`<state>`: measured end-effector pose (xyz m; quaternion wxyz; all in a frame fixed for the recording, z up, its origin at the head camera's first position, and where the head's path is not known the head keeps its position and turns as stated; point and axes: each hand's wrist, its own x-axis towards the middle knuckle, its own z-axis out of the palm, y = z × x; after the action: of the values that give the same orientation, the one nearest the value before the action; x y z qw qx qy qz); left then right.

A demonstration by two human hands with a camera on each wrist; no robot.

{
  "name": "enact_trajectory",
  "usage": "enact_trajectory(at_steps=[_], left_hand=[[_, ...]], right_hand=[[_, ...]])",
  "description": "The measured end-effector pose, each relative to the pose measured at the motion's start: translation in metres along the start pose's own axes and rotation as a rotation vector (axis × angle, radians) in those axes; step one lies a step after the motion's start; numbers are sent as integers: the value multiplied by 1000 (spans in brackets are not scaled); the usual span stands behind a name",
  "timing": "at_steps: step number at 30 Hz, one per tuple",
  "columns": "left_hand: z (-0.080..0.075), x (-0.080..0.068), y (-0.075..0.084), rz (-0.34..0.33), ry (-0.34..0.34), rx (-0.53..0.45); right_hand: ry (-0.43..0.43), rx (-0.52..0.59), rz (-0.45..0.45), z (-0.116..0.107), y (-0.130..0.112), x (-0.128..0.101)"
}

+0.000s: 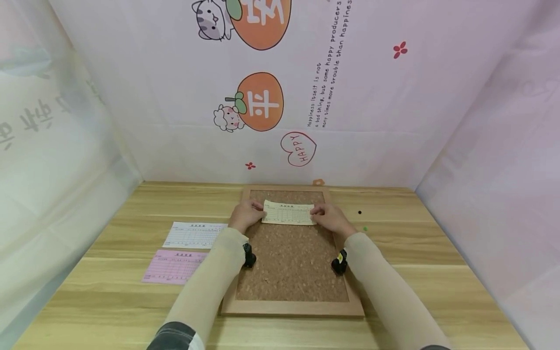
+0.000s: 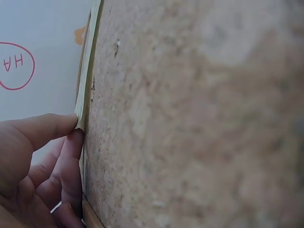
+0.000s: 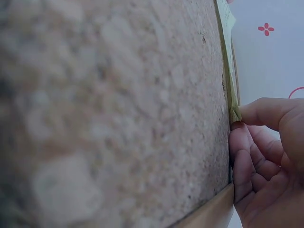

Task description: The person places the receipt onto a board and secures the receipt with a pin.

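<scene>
Left hand [image 1: 245, 215] and right hand [image 1: 331, 217] each pinch an end of the yellow slip [image 1: 288, 213] over the cork board [image 1: 292, 262] near the surface's far edge.

The head view looks forward and down from above the table [image 1: 437, 291], taking in the whole cork board [image 1: 293, 257] at frame center, with both forearms reaching in from the bottom edge. The left wrist view sits very close, skimming along the cork board [image 2: 190, 118], which fills most of the frame, blurred. The right wrist view mirrors it, equally close. All three share the cork board [image 3: 118, 109] and the slip [image 1: 288, 213] lying on it.
</scene>
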<state>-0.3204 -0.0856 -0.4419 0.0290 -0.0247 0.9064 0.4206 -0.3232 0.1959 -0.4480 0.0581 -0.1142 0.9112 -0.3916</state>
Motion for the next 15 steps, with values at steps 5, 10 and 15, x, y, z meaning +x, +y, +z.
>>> enact_trajectory(at_steps=[5, 10, 15], left_hand=[[2, 1, -1, -20, -4, 0], [1, 0, -1, -22, 0, -1], [1, -1, -1, -16, 1, -6]], right_hand=[[2, -5, -9, 0, 1, 1], [5, -12, -9, 1, 2, 2], [13, -18, 0, 1, 2, 2]])
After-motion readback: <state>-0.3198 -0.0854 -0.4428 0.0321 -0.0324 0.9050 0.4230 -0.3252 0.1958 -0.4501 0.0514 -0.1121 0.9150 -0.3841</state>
